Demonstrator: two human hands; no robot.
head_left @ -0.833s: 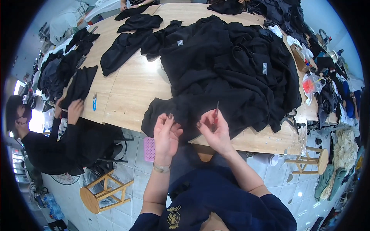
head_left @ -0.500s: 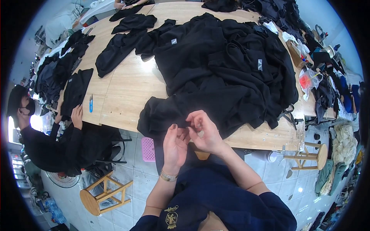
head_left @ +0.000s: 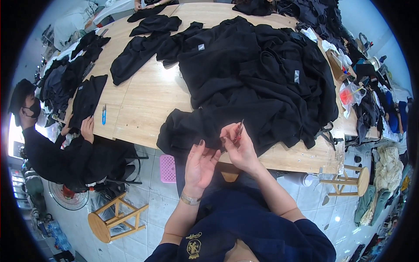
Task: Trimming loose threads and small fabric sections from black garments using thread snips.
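My left hand [head_left: 200, 169] is open, palm turned up and fingers apart, just at the near edge of a black garment [head_left: 187, 131]. Nothing shows in its palm. To its right, my right hand [head_left: 241, 150] is closed round small red-handled thread snips [head_left: 239, 130], whose dark tip points up and away from me. Behind both hands spreads a large heap of black garments [head_left: 227, 65] with small pale labels; part of the nearest cloth hangs at the table's front edge.
At the left, a co-worker [head_left: 56, 148] handles a folded black cloth [head_left: 90, 94] on the wooden table [head_left: 144, 109]. Blue-handled snips [head_left: 104, 115] lie nearby. Wooden stools [head_left: 101, 227] and a pink perforated stool top [head_left: 168, 168] are below; a plastic drink bag [head_left: 349, 94] sits at the right.
The snips have come into view in my right hand, which has moved a little right and away from the left. My left fingers have spread. The co-worker's head has turned slightly.
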